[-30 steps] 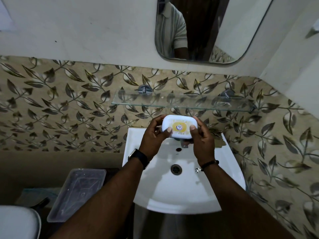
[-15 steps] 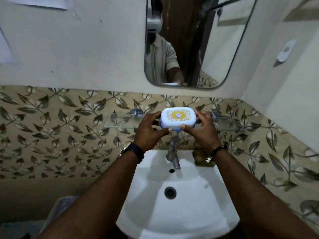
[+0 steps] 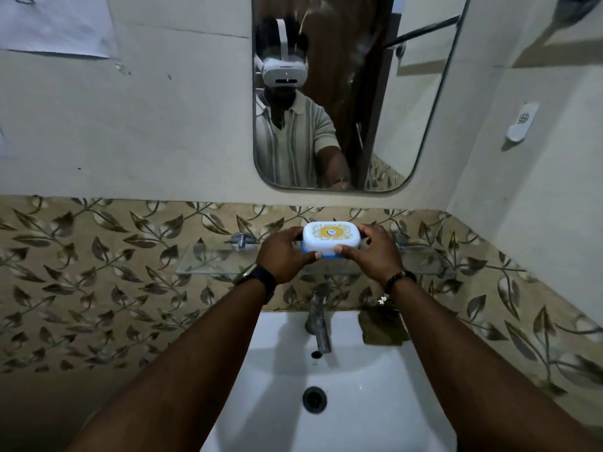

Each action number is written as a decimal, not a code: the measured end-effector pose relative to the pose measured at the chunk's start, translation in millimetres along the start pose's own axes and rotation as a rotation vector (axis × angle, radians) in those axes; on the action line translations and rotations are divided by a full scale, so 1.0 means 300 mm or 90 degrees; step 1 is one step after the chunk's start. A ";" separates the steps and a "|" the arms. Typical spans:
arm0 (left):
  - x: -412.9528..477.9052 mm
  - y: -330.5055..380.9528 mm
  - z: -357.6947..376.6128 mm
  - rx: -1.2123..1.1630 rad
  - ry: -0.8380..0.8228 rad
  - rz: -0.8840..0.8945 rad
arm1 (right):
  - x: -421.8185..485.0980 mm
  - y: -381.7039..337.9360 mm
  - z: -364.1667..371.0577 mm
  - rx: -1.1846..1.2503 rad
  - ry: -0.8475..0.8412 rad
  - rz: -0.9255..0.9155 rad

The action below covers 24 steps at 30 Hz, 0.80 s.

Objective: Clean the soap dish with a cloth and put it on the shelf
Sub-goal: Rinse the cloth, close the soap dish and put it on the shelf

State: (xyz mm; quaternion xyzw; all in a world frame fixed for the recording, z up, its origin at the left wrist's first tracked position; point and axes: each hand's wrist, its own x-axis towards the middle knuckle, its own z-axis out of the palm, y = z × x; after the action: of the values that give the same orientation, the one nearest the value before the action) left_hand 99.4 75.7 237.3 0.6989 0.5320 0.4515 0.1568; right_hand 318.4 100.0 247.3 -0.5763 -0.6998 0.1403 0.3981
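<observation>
White-lidded, blue-based, the soap dish [image 3: 331, 238] sits clasped between both hands at the glass shelf [image 3: 212, 261]; left hand [image 3: 283, 254] grips its left end, right hand [image 3: 372, 252] its right, thumbs on the near edge; both arms reach straight out over the sink [image 3: 375, 402].

Both forearms are bare, no sleeves down there. Left wrist has a black smartwatch [image 3: 257, 279], right wrist a dark beaded bracelet [image 3: 398, 279] with a little white charm [image 3: 382, 300] dangling. The mirror [image 3: 404, 102] shows a pale striped polo shirt [image 3: 293, 141] and white headset [image 3: 284, 70].
</observation>
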 end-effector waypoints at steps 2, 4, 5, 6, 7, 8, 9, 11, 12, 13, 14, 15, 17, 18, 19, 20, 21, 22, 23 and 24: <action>0.020 -0.004 0.017 0.033 -0.008 -0.013 | 0.021 0.017 0.007 -0.001 -0.008 0.005; 0.040 -0.009 0.032 0.073 -0.021 -0.027 | 0.041 0.033 0.016 0.000 -0.020 0.009; 0.048 -0.012 0.036 0.086 -0.026 -0.029 | 0.048 0.039 0.019 0.000 -0.025 0.010; 0.056 -0.015 0.041 0.093 -0.028 -0.029 | 0.053 0.046 0.022 -0.002 -0.028 0.010; 0.062 -0.018 0.045 0.101 -0.028 -0.030 | 0.058 0.051 0.024 -0.005 -0.030 0.010; 0.066 -0.021 0.049 0.110 -0.028 -0.031 | 0.062 0.056 0.026 -0.011 -0.033 0.009; 0.069 -0.024 0.054 0.122 -0.028 -0.032 | 0.066 0.061 0.028 -0.017 -0.036 0.008; 0.070 -0.028 0.065 0.152 -0.030 -0.035 | 0.072 0.070 0.032 -0.027 -0.051 0.007; 0.069 -0.032 0.070 0.170 -0.032 -0.035 | 0.073 0.073 0.035 -0.028 -0.062 0.007; 0.066 -0.036 0.076 0.188 -0.033 -0.032 | 0.075 0.076 0.037 -0.025 -0.072 0.007; 0.063 -0.039 0.081 0.203 -0.031 -0.026 | 0.077 0.081 0.039 -0.020 -0.078 0.006; 0.059 -0.043 0.086 0.215 -0.023 -0.019 | 0.077 0.085 0.041 -0.015 -0.081 0.004; 0.052 -0.048 0.089 0.236 0.001 -0.005 | 0.079 0.090 0.045 -0.008 -0.083 -0.002; 0.050 -0.049 0.090 0.246 0.009 0.002 | 0.081 0.092 0.046 -0.004 -0.084 -0.001; 0.050 -0.049 0.090 0.253 0.012 0.007 | 0.083 0.096 0.048 -0.002 -0.086 0.002; 0.050 -0.051 0.090 0.255 0.011 0.009 | 0.083 0.099 0.050 -0.002 -0.087 0.004; 0.050 -0.051 0.087 0.255 0.010 0.009 | 0.084 0.100 0.051 -0.005 -0.087 0.004; 0.050 -0.053 0.086 0.257 0.010 0.009 | 0.084 0.103 0.053 -0.006 -0.087 0.004; 0.052 -0.055 0.086 0.262 0.011 0.012 | 0.085 0.104 0.055 -0.006 -0.087 0.004; 0.052 -0.058 0.088 0.270 0.013 0.018 | 0.086 0.106 0.056 -0.004 -0.085 0.003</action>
State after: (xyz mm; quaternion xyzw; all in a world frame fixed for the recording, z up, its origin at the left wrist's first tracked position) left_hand 110.4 102.9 218.1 0.7192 0.6066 0.3388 -0.0056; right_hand 328.0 137.5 225.9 -0.5686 -0.7239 0.1772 0.3481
